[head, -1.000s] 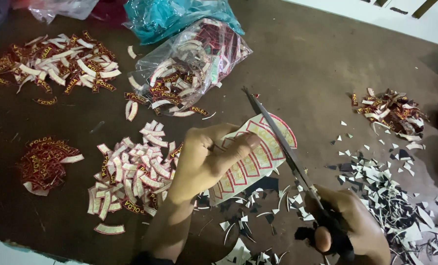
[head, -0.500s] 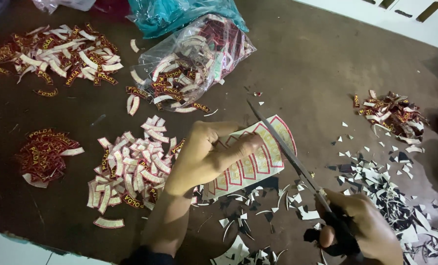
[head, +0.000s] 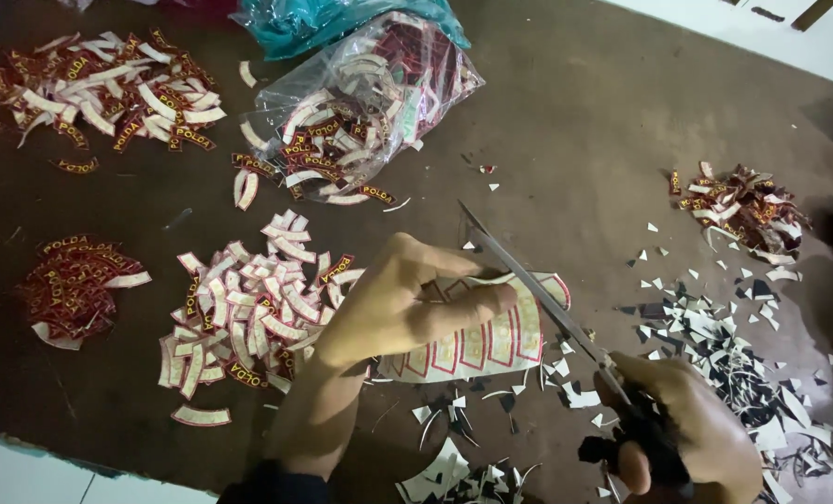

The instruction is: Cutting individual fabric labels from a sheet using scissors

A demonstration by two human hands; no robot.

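Head view, looking down on a dark brown table:

- Left hand: at centre, fingers curled and pinching a fan-shaped sheet of patches; thumb and forefinger pressed on the sheet's upper edge.
- Sheet of patches: cream with red-outlined curved strips in a row, flat against the table, just at 3 o'clock of the left hand, partly covered by its fingers.
- Right hand: at 4 o'clock of the sheet, closed around the dark handles of scissors.
- Scissors: long metal blades, slanting up toward 11 o'clock, crossing the sheet's right end; tip beyond the sheet's top edge; blades close together, exact gap unclear.
- Loose pile of cut patches: curved, mostly pale backs up, some dark red with yellow lettering; just at 9 o'clock of the left hand.
- Small dark red heap of patches: at 9 o'clock, near the table's left edge.
- Wide spread of patches: at 10 o'clock, far corner.
- Clear plastic bag of patches: at 12 o'clock of the left hand, several patches spilled at its mouth.
- Teal plastic bag: behind the clear one, touching it.
- Offcut scraps: white and black slivers, at 3 o'clock of the sheet, more below it.
- Small mixed heap: at 2 o'clock, well apart from the sheet.
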